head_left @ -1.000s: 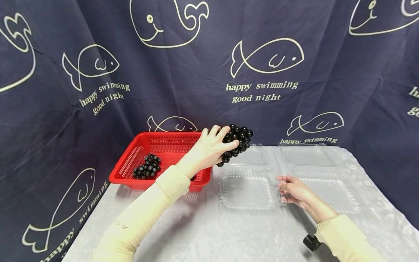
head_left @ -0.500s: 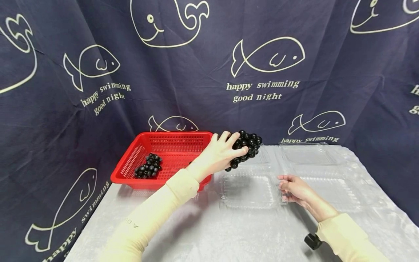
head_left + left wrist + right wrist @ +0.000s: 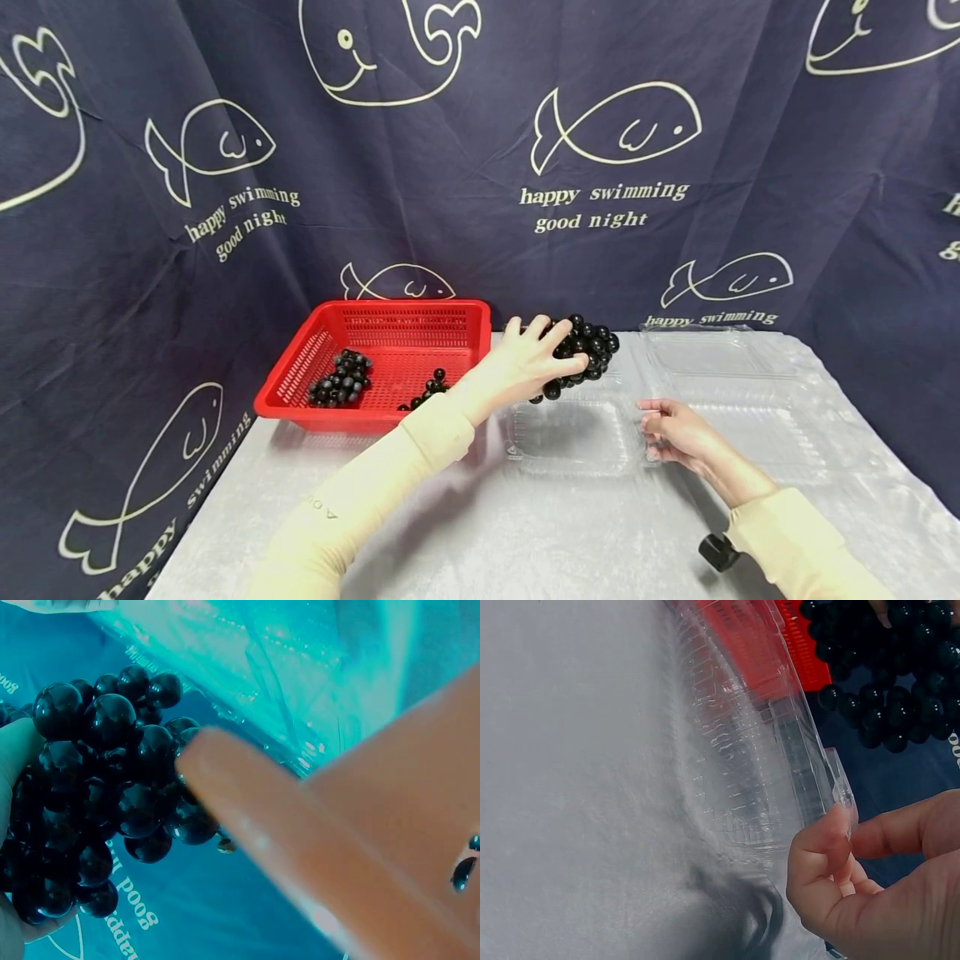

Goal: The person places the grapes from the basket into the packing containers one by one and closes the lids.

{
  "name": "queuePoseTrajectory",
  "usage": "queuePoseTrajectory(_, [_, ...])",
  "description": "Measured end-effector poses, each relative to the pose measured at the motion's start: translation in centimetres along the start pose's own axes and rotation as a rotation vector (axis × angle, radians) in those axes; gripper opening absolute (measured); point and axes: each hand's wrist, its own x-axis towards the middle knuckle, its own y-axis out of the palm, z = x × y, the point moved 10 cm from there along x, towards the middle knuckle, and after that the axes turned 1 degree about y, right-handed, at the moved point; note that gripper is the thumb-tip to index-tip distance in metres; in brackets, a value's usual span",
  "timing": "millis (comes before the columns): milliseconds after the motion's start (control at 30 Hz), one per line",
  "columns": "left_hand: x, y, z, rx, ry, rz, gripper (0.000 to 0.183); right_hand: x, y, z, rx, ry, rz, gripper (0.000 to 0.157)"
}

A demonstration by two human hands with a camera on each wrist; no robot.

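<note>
My left hand (image 3: 528, 367) grips a bunch of shiny black grapes (image 3: 592, 346), held above the back part of a clear plastic clamshell box (image 3: 570, 437). In the left wrist view the thumb (image 3: 255, 817) presses on the near side of the grapes (image 3: 112, 765), fingers wrapping the far side. My right hand (image 3: 678, 437) pinches the right edge of that box between thumb and fingers. The right wrist view shows this pinch at the rim of the clear box (image 3: 735, 750), with the grapes (image 3: 900, 690) hanging beyond it.
A red perforated basket (image 3: 390, 312) stands at the left; a duller dark bunch of grapes (image 3: 341, 379) and another black bunch (image 3: 431, 387) lie inside, the latter partly behind my left sleeve. A second clear clamshell box (image 3: 757, 433) lies at the right. Dark printed cloth hangs behind.
My left hand has carried the grapes rightward and slightly down, away from the basket toward the clear box. More of the basket's inside shows. The right hand has stayed at the box edge.
</note>
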Motion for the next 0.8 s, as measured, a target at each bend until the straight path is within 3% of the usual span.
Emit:
queuePoseTrajectory(167, [0.2, 0.6, -0.8, 0.006, 0.018, 0.008, 0.044, 0.0, 0.1, 0.0, -0.014, 0.002, 0.001, 0.058])
queuePoseTrajectory(533, [-0.3, 1.5, -2.9, 0.047, 0.067, -0.052, 0.033, 0.0, 0.3, 0.2, -0.006, 0.009, 0.007, 0.058])
queuePoseTrajectory(800, [-0.4, 2.7, -4.3, 0.041, 0.094, 0.011, 0.038, -0.2, 0.3, 0.2, -0.009, 0.009, 0.014, 0.058])
